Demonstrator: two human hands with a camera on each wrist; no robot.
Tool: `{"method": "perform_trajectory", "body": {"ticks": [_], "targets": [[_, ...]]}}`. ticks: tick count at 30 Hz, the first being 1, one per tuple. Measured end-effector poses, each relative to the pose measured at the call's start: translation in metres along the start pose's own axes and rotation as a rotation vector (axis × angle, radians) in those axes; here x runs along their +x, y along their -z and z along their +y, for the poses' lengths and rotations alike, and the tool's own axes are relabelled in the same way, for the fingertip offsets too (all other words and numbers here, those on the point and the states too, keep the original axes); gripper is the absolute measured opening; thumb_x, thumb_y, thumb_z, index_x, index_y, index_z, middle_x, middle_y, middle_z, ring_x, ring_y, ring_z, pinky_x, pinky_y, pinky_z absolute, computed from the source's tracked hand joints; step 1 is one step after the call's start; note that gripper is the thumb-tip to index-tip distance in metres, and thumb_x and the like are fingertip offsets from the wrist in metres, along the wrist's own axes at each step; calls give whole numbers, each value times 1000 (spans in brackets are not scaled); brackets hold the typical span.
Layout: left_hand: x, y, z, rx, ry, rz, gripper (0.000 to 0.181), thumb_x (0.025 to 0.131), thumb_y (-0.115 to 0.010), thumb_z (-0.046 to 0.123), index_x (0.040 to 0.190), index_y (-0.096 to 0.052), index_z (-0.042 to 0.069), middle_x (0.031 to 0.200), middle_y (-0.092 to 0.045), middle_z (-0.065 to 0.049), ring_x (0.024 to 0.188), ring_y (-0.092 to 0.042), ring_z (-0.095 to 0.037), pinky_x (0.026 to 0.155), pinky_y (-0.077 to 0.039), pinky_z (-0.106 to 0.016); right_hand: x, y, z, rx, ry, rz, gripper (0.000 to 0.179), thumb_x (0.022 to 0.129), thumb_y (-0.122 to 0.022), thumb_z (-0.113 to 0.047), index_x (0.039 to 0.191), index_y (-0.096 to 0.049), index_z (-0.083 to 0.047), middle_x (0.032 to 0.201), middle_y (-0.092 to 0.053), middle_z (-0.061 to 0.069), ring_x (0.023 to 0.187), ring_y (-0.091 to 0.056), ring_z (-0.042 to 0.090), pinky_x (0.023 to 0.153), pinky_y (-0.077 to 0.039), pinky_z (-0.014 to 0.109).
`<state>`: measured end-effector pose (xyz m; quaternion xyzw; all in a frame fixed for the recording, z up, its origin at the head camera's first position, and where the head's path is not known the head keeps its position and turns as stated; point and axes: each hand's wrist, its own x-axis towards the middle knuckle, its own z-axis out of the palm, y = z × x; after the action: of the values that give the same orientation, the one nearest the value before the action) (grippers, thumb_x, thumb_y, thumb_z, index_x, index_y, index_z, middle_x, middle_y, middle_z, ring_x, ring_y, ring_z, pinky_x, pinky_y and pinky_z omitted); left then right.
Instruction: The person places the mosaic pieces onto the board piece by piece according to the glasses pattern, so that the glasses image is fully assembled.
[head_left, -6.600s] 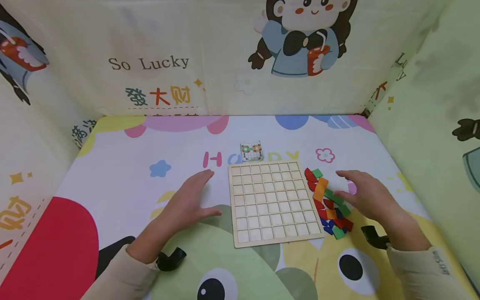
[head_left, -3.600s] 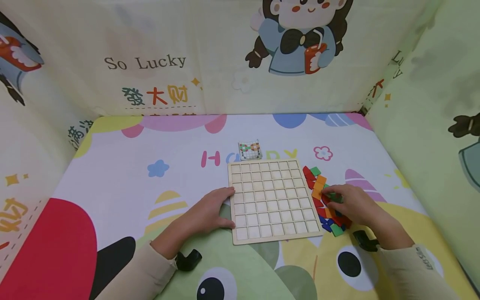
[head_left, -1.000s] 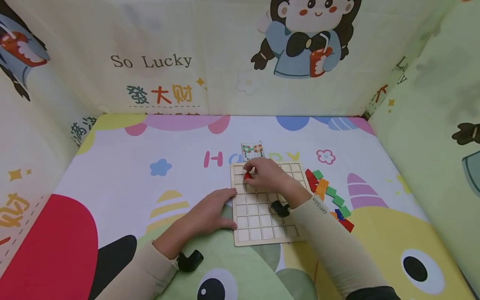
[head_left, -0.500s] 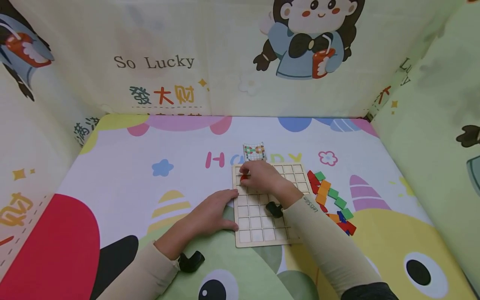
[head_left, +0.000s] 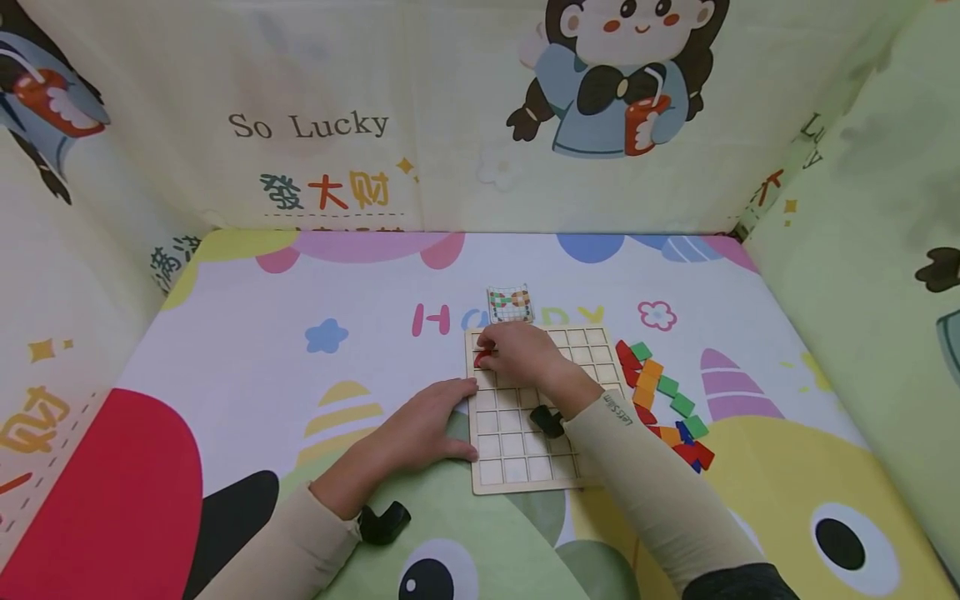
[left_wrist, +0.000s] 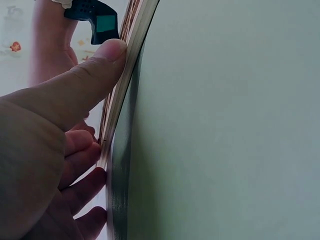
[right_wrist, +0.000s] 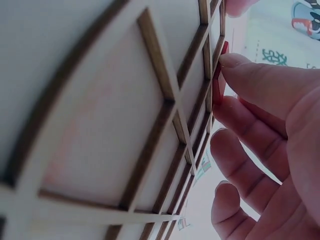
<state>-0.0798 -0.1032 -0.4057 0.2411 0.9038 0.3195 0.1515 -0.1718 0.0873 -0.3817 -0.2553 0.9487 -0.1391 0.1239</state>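
Note:
A wooden grid board (head_left: 513, 450) lies on the table. My left hand (head_left: 420, 425) rests along its left edge; in the left wrist view the thumb (left_wrist: 95, 67) touches the board's rim and the fingers reach the same side. Over the upper-left cells, my right hand (head_left: 528, 354) pinches a small red tile (head_left: 481, 359) between thumb and finger. The right wrist view has that red tile (right_wrist: 219, 77) tilted on edge at the grid, its lower part partly covered by fingertips. Whether it sits inside a cell, I cannot tell.
Right of the board lie loose tiles: red (head_left: 627, 354), orange (head_left: 648, 375), green (head_left: 682, 406) and blue (head_left: 684, 432). Some are hidden behind the right sleeve (head_left: 652, 492). A small pattern card (head_left: 510, 305) lies just beyond the board's far edge.
Both hands were apart from the board at first. The left came to its left edge; the right went to the tiles, took a red one, brought it over the upper-left cells and shifted slightly left.

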Motion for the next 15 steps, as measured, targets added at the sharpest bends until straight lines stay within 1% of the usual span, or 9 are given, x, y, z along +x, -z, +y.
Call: {"method": "perform_trajectory", "body": {"ticks": [4, 8, 13, 15], "targets": [[0, -1, 0, -6, -4, -1, 87, 78, -88, 31, 147, -45, 4, 150, -46, -11, 139, -40, -30, 114, -34, -45, 0, -3, -1, 4, -6, 3, 30, 95, -71, -24, 122, -70, -10, 112, -71, 3, 104, -64, 21, 91, -53, 37], [0, -1, -1, -1, -2, -1, 86, 78, -88, 32, 147, -45, 4, 150, -46, -11, 139, -40, -30, 114, -34, -45, -1, -4, 0, 23, 18, 11, 29, 95, -71, -18, 122, -69, -10, 114, -70, 3, 106, -62, 22, 94, -51, 37], [0, 0, 0, -2, 0, -2, 86, 77, -89, 32, 147, -46, 4, 150, -47, -11, 139, -40, -30, 114, -33, -45, -3, -2, 1, 52, 56, 6, 22, 96, -69, -14, 117, -71, -11, 107, -70, 0, 99, -61, 20, 91, -51, 36], [1, 0, 0, -1, 1, -4, 86, 77, -89, 32, 147, -46, 4, 150, -47, -11, 139, -40, -30, 114, -34, -45, -3, -1, 3, 63, 63, 8, 20, 96, -69, -13, 116, -72, -12, 106, -71, -1, 99, -62, 20, 91, -51, 36]]}}
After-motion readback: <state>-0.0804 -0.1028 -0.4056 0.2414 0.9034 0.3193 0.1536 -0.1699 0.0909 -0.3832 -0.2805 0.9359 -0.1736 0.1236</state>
